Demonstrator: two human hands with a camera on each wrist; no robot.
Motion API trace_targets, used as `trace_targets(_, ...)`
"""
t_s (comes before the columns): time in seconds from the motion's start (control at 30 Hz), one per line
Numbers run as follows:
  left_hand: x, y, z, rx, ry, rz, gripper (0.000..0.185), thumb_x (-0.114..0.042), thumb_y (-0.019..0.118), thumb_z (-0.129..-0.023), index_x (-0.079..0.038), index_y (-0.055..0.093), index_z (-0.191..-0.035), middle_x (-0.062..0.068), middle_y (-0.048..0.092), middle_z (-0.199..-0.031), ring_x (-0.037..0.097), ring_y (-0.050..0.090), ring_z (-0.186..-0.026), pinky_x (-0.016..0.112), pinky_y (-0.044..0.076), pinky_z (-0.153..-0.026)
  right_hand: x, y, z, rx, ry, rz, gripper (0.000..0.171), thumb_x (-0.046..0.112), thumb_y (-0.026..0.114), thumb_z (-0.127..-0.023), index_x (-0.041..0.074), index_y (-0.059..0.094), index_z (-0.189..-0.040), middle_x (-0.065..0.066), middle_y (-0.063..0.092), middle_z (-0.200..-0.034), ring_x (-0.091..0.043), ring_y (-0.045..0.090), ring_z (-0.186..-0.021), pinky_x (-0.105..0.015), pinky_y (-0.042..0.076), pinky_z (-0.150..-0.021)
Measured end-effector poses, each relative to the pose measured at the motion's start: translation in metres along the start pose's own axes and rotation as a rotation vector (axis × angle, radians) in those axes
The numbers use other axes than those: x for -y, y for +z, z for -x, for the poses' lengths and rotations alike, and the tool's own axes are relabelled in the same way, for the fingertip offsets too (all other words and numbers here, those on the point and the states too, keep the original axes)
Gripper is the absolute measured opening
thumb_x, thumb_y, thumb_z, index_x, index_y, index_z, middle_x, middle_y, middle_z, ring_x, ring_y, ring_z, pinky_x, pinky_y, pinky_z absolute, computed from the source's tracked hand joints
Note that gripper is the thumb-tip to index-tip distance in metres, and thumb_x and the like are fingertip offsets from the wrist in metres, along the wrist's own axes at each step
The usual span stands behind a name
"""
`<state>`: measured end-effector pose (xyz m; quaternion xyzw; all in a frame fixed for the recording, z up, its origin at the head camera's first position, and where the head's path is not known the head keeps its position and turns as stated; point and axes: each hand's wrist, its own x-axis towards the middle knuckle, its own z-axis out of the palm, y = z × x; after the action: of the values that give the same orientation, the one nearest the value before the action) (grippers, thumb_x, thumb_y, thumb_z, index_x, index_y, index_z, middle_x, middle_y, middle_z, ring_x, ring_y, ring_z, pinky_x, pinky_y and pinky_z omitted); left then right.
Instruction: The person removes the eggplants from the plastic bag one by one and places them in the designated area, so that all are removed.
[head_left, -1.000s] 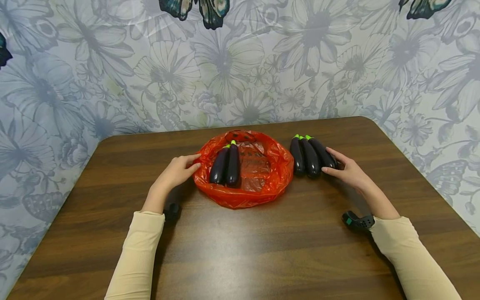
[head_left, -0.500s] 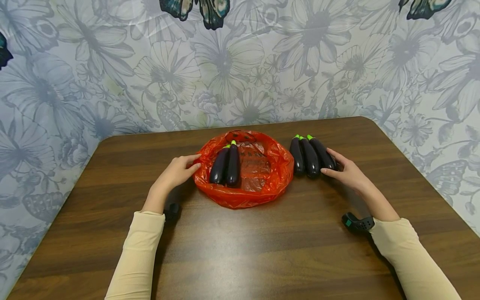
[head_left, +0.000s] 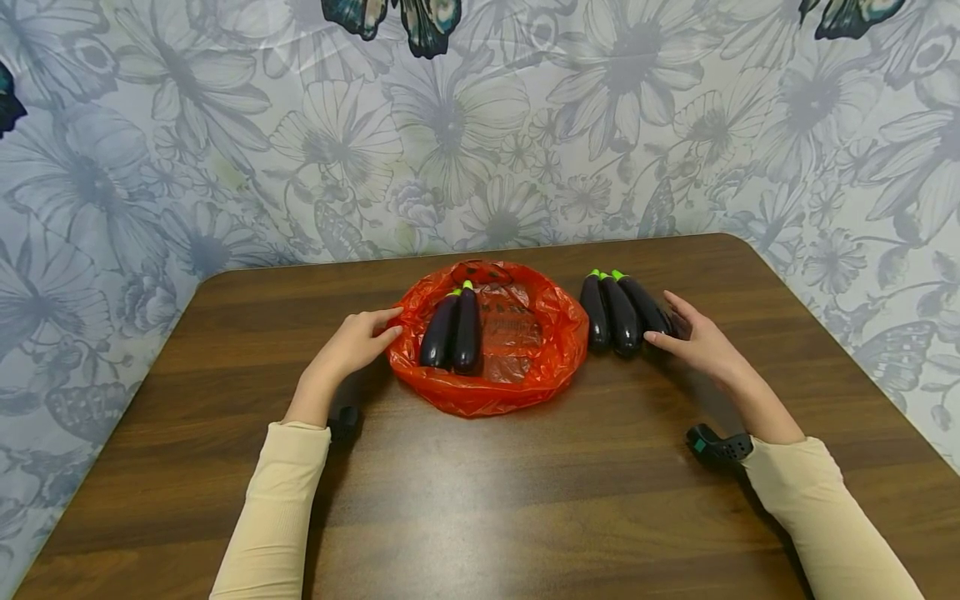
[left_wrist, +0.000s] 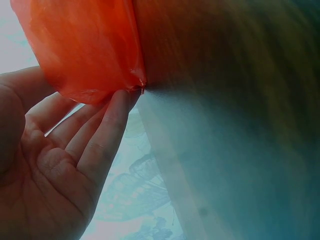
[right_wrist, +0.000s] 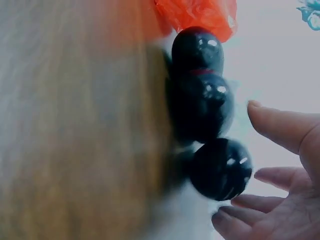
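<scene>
— Slightly lifted since the earlier frame is the right hand (head_left: 701, 342), its fingers spread, just beside three eggplants (head_left: 621, 312) right of centre.
— And the left hand (head_left: 351, 343)?
— Flat-fingered, the red bag (head_left: 555, 350) is touched at centre.

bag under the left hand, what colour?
Translucent orange-red; the plastic bag shows best in the head view, with the left hand at its rim.

Dark wood-grain table (head_left: 480, 500) fills the lower frame, its rounded far corners at mid-left and mid-right. Behind it, wallpaper (head_left: 225, 125) in pale grey-blue flowers covers the whole upper half. Teal butterflies (head_left: 390, 21) sit along the top edge. Light looks soft and even, with a faint sheen on the tabletop.
</scene>
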<state>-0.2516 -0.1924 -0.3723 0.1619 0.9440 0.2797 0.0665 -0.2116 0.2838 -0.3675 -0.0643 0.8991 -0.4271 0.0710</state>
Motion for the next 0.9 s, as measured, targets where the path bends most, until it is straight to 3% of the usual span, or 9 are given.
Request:
trace_targets(0.17,0.000,0.000,0.000,0.006,-0.006,-0.001,0.046,-0.025,0.050,-0.090,-0.008,0.042,-0.133,0.018,0.049,-0.126,0.033,0.048,-0.112,0.050,0.036,-0.093,0.027,0.006,0.002,-0.148,-0.088,0.096,0.074,0.033,0.054,-0.088,0.007,0.012,-0.143,-0.023,0.015,-0.144,-0.043,0.018,-0.127,-0.058,0.024,-0.096)
trace_targets(0.27,0.000,0.000,0.000,0.009,-0.006,-0.003,0.046,-0.025,0.050,-0.090,-0.008,0.042,-0.133,0.018,0.048,-0.126,0.033,0.048,-0.112,0.049,0.036,-0.093,0.050,0.018,0.000,-0.222,-0.155,0.074,0.066,0.032,0.053,-0.088,0.009,0.021,-0.142,-0.020,0.023,-0.142,-0.039,0.025,-0.127,-0.055,0.026,-0.097)
trace_targets(0.37,0.000,0.001,0.000,0.009,-0.005,0.001,0.046,-0.024,0.050,-0.090,-0.008,0.042,-0.133,0.018,0.049,-0.126,0.032,0.048,-0.112,0.049,0.037,-0.093,0.073,0.037,-0.004,-0.241,-0.221,0.037,0.061,0.032,0.053,-0.088,0.010,0.027,-0.140,-0.017,0.029,-0.140,-0.034,0.030,-0.126,-0.050,0.029,-0.099)
trace_targets(0.5,-0.001,0.000,0.000,0.007,-0.004,0.006,0.046,-0.025,0.050,-0.090,-0.008,0.042,-0.133,0.018,0.050,-0.125,0.032,0.049,-0.111,0.049,0.037,-0.093,0.105,0.070,-0.008,-0.181,-0.289,-0.040,0.058,0.030,0.052,-0.089,0.009,0.029,-0.139,-0.013,0.031,-0.140,-0.028,0.032,-0.126,-0.043,0.030,-0.100)
trace_targets(0.63,-0.001,0.001,0.001,0.005,-0.008,0.011,0.046,-0.025,0.050,-0.090,-0.008,0.042,-0.133,0.018,0.049,-0.125,0.032,0.049,-0.111,0.049,0.037,-0.093,0.119,0.108,-0.018,-0.079,-0.304,-0.114,0.058,0.034,0.052,-0.089,0.013,0.029,-0.139,-0.010,0.034,-0.139,-0.024,0.036,-0.124,-0.039,0.032,-0.100)
trace_targets(0.77,-0.001,0.001,0.001,0.003,-0.014,0.012,0.046,-0.025,0.051,-0.090,-0.009,0.043,-0.133,0.018,0.049,-0.125,0.032,0.049,-0.112,0.049,0.037,-0.093,0.128,0.139,-0.026,0.015,-0.257,-0.140,0.061,0.036,0.052,-0.088,0.013,0.028,-0.139,-0.010,0.035,-0.138,-0.026,0.038,-0.123,-0.039,0.034,-0.098)
trace_targets(0.9,-0.001,0.001,0.001,0.002,-0.012,0.003,0.046,-0.026,0.050,-0.090,-0.009,0.042,-0.133,0.018,0.049,-0.126,0.033,0.047,-0.113,0.049,0.035,-0.094,0.133,0.161,-0.035,0.053,-0.203,-0.112,0.064,0.034,0.054,-0.087,0.011,0.026,-0.140,-0.010,0.032,-0.140,-0.027,0.036,-0.124,-0.041,0.033,-0.099)
